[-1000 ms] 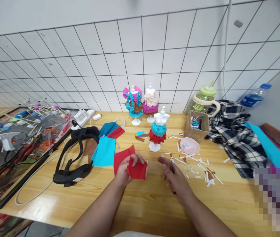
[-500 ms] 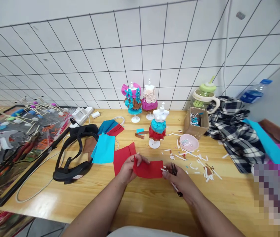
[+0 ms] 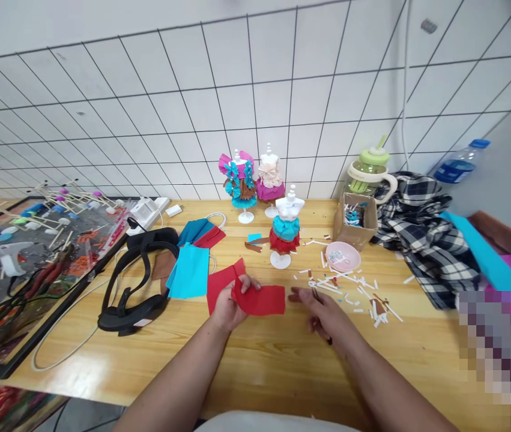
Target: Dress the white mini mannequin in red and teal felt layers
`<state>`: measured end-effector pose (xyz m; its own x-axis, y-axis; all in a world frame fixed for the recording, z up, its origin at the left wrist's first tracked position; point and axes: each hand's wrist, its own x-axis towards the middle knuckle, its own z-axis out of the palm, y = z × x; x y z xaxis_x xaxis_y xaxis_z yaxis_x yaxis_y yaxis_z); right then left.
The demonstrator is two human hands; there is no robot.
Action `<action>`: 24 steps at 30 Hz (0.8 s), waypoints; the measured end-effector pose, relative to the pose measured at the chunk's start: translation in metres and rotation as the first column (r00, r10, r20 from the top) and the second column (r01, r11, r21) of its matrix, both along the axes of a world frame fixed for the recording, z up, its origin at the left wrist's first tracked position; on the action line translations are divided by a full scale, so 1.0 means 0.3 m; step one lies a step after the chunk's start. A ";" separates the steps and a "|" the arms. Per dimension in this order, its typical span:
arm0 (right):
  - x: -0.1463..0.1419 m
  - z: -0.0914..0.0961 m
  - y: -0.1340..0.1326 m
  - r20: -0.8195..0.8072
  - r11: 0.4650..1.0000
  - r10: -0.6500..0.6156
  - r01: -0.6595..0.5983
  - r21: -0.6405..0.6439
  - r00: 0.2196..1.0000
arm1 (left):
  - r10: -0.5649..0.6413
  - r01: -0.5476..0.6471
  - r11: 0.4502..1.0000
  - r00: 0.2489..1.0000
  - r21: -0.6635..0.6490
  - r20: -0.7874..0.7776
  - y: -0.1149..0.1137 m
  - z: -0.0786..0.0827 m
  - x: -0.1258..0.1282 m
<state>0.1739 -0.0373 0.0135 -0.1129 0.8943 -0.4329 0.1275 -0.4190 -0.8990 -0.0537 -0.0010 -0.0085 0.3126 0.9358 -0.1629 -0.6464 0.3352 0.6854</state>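
Grip of the left hand (image 3: 227, 307) pinched red cloth (image 3: 264, 300) near a doll stand (image 3: 284, 231); right hand (image 3: 325, 313) clenched a dark tool (image 3: 329, 341).

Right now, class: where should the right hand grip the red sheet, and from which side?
Pinch the red sheet at its free right edge, from the right: the left hand grips its left edge, so it juts toward the right hand, which holds scissors.

forearms (image 3: 183, 378) bare; whitish garment (image 3: 264, 422) at lower edge
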 end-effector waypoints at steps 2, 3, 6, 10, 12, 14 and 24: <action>-0.060 -0.001 -0.013 -0.151 0.991 0.022 -0.041 -0.128 0.988 | -0.049 0.049 0.999 0.999 -0.005 -0.025 -0.016 0.007 0.014; -0.079 -0.002 -0.019 -0.178 0.987 0.012 -0.040 -0.155 0.984 | -0.066 0.065 0.998 0.997 -0.008 -0.035 -0.023 0.009 0.020; -0.085 -0.012 -0.029 -0.187 0.989 -0.050 0.022 -0.148 0.981 | -0.079 0.078 0.997 0.996 -0.017 -0.046 -0.031 0.011 0.025; -0.019 -0.031 -0.021 -0.160 0.995 -0.071 0.060 -0.074 0.985 | -0.028 0.027 0.999 0.999 -0.046 -0.023 -0.018 0.004 0.012; 0.020 -0.039 -0.011 -0.063 0.999 -0.049 0.049 -0.008 0.997 | 0.025 -0.025 0.998 1.000 -0.066 0.000 -0.005 -0.002 -0.001; 0.051 -0.042 -0.002 0.184 0.990 -0.004 -0.022 0.140 0.983 | 0.089 -0.086 0.992 0.996 -0.094 0.022 0.010 -0.008 -0.020; -0.165 -0.030 0.063 0.896 0.560 0.063 -0.759 0.333 0.440 | 0.446 -0.426 0.891 0.887 -0.155 0.125 0.087 -0.026 -0.153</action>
<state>0.1243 -0.0183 0.0045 -0.5199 0.8514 0.0693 0.8062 0.5159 -0.2897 -0.0996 0.0252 -0.0164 -0.0922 0.9595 -0.2660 -0.8395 0.0687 0.5389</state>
